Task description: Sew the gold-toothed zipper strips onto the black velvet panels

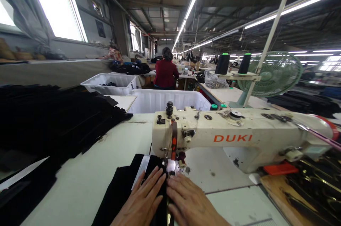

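Observation:
My left hand [145, 197] lies flat on a piece of black fabric [114, 187], its fingers stretched toward the sewing machine [197, 133]. A pale strip [141, 171] lies on that fabric beside the fingertips. My right hand [189, 197] rests palm down at the fabric's right edge, fingers extended close to the needle area. Between the hands runs a dark strip with a shiny gold line [168, 213]; its kind is unclear. The lit presser foot [172, 169] stands just beyond my fingertips. What lies beneath both palms is hidden.
Black cut fabric is piled [53, 119] at the left. White plastic bins [170, 98] stand behind the machine. At right are a red tray [281, 168] and black-and-gold strips [314, 183]. Thread cones [222, 65] and a green fan [269, 75] stand farther back. A person in red [165, 73] sits ahead.

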{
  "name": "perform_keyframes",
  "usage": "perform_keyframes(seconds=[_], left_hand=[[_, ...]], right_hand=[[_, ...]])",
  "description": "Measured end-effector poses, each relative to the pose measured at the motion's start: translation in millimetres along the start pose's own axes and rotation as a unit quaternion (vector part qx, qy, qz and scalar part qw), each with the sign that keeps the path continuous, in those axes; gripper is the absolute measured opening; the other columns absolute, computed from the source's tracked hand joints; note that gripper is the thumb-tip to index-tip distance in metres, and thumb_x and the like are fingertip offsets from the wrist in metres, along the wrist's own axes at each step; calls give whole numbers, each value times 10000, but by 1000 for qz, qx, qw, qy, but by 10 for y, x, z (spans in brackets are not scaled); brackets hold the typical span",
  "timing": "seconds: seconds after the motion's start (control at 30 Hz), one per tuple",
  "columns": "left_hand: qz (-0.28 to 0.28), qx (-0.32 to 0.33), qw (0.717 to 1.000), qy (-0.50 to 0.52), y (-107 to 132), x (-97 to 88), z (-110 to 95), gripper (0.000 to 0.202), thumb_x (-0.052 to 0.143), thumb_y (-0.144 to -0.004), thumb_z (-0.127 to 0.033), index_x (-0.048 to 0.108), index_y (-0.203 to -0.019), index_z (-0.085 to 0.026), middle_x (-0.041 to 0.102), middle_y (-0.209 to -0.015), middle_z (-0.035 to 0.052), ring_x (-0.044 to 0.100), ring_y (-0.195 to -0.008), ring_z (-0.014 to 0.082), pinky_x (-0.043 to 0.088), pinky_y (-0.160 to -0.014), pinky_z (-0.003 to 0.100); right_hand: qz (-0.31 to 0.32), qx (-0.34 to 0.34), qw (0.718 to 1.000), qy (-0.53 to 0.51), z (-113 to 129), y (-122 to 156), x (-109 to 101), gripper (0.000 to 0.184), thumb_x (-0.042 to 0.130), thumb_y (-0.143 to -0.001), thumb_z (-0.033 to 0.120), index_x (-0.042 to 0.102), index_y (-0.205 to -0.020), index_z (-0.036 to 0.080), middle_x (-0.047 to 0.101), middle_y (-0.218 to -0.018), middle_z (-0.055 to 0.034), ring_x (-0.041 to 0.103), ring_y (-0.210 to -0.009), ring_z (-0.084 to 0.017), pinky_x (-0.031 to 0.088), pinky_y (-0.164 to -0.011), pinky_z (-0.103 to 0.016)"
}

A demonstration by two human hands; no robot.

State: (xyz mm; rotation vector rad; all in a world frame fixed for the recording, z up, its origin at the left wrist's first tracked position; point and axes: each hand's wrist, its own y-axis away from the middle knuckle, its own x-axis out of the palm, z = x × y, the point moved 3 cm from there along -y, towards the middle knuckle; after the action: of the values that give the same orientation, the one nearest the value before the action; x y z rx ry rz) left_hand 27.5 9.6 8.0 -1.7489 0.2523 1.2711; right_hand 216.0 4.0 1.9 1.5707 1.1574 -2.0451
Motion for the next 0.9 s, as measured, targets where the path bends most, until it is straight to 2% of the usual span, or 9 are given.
perform_keyframes(seconds=[0.13,0.23,0.33,0.43,0.57,0.67,0.77,0.83,0.9], left_hand=[[3,26,999,-48,4,42,-20,550,339,-1074,-198,171,-1598,-196,530,-1467,59,466,-1362,169,267,-1163,356],[-7,20,998,-63,16,52,-24,541,378,-1062,-204,235,-1583,-174,552,-1446,66,460,-1366,175,251,-1168,349],[5,28,998,-61,21,52,-22,506,380,-1051,-192,320,-1553,-163,548,-1449,77,460,-1366,172,251,-1169,330],[27,33,997,-58,12,40,-7,478,408,-1037,-207,398,-1513,-168,533,-1462,83,470,-1362,191,303,-1153,338],[51,33,997,-40,-14,14,6,534,450,-1013,-238,359,-1537,-191,523,-1466,97,510,-1331,227,427,-1088,346],[60,27,998,-25,-42,-7,14,588,492,-984,-233,334,-1550,-229,521,-1468,86,531,-1313,237,454,-1071,352],[74,35,996,-36,-71,-19,22,600,523,-945,-205,377,-1527,-225,536,-1455,88,558,-1290,235,465,-1065,359],[78,38,995,-42,-83,-24,30,602,547,-923,-207,406,-1507,-227,562,-1434,78,582,-1263,238,486,-1047,366],[73,34,996,-38,-84,-28,38,606,575,-905,-226,424,-1492,-232,584,-1413,61,597,-1242,244,503,-1030,367]], right_hand=[[-15,-13,1000,-1,1,-17,-7,297,539,-1008,299,638,-1226,123,660,-1304,-102,590,-1245,-208,347,-1157,-318],[-25,-20,999,6,-4,-14,14,290,551,-1001,296,641,-1213,120,665,-1294,-106,599,-1235,-220,371,-1144,-325],[-47,-26,999,10,-10,1,36,288,552,-1003,304,642,-1210,123,673,-1283,-99,605,-1226,-211,364,-1146,-315],[-61,-29,998,8,-14,9,54,280,561,-999,300,643,-1200,124,678,-1273,-99,603,-1226,-199,334,-1161,-309],[-37,-33,999,3,-22,-9,76,288,543,-1002,277,633,-1216,107,664,-1291,-115,595,-1237,-213,344,-1160,-329],[-34,-36,999,-2,-31,-28,47,289,525,-1011,275,631,-1221,107,659,-1300,-111,597,-1235,-217,354,-1153,-331],[-31,-39,998,-30,-43,-54,-42,274,531,-1004,265,637,-1215,124,670,-1283,-98,605,-1222,-202,373,-1139,-310],[-9,-9,998,-60,-73,-79,-104,250,528,-994,226,647,-1203,154,684,-1256,-77,617,-1198,-173,405,-1109,-270],[13,35,997,-70,-118,-103,-141,257,537,-983,209,649,-1212,175,680,-1261,-66,616,-1191,-174,421,-1100,-285]])
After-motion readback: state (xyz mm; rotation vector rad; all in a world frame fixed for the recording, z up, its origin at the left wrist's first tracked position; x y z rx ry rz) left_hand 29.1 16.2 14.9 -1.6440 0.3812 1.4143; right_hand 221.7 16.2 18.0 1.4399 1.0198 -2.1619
